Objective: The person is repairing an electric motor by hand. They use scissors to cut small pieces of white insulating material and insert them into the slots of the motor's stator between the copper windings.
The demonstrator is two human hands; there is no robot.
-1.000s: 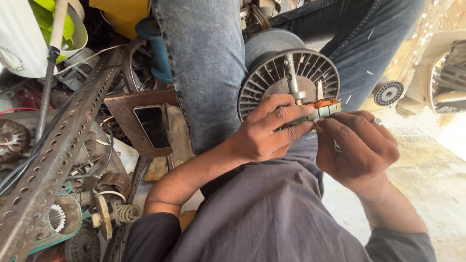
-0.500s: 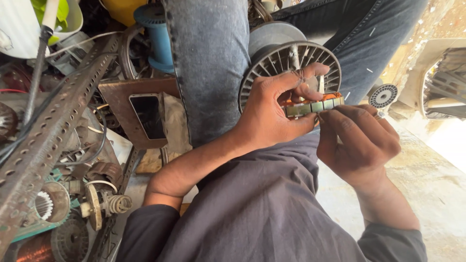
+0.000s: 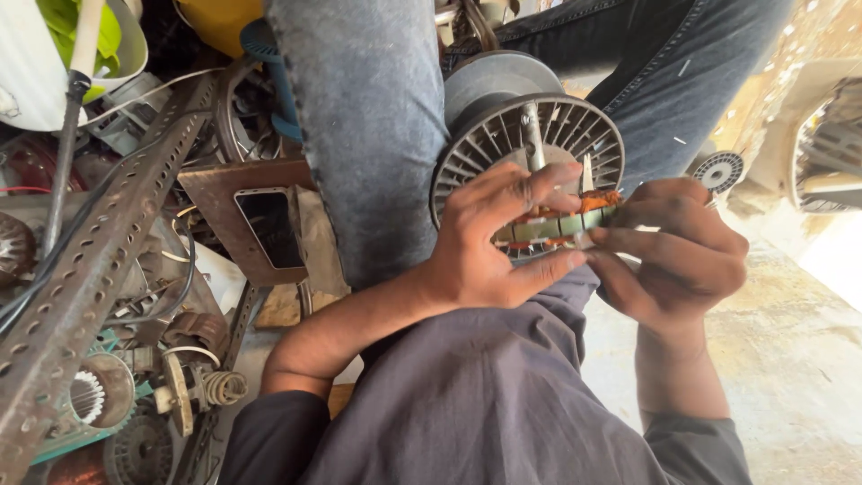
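Closing in, left hand (image 3: 498, 238) and right hand (image 3: 678, 256) now both pinch the copper-wound stator (image 3: 561, 224) tighter, mid-frame, before the finned rotor (image 3: 530, 144).

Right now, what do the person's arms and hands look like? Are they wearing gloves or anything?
No gloves: both the left hand and the right hand are bare, with no rings or watch that I can see. The forearms are bare too. Dark grey sleeves are pushed up to about the elbows, loose and a bit wrinkled, and they match the dark grey shirt.
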